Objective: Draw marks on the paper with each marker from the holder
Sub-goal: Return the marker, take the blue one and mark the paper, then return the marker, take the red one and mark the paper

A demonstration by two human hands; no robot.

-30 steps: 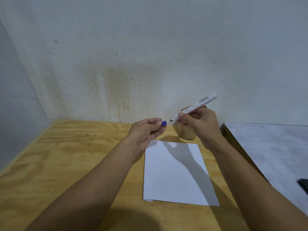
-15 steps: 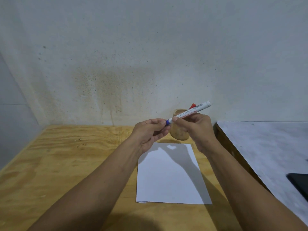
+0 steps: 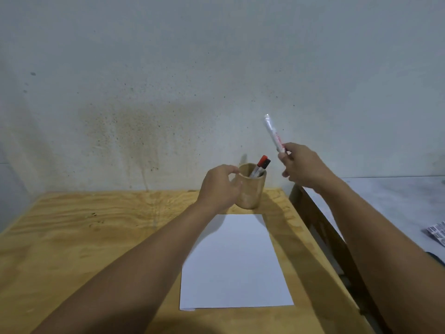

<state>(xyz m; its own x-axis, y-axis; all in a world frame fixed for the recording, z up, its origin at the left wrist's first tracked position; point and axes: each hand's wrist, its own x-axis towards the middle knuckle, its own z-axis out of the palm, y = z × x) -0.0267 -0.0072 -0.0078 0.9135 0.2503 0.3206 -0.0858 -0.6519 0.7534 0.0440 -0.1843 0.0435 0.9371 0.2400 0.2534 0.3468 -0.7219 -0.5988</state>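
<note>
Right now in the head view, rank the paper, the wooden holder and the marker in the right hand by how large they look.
1. paper, by far the largest.
2. wooden holder.
3. marker held by the right hand; thinnest, and its lower end is hidden in the hand, so its full length is unsure.

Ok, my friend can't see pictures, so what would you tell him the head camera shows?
A person's right hand holds a white marker up in the air, while the left hand touches a wooden holder with a red marker and a black marker. Blank paper lies on the wooden table.
</note>
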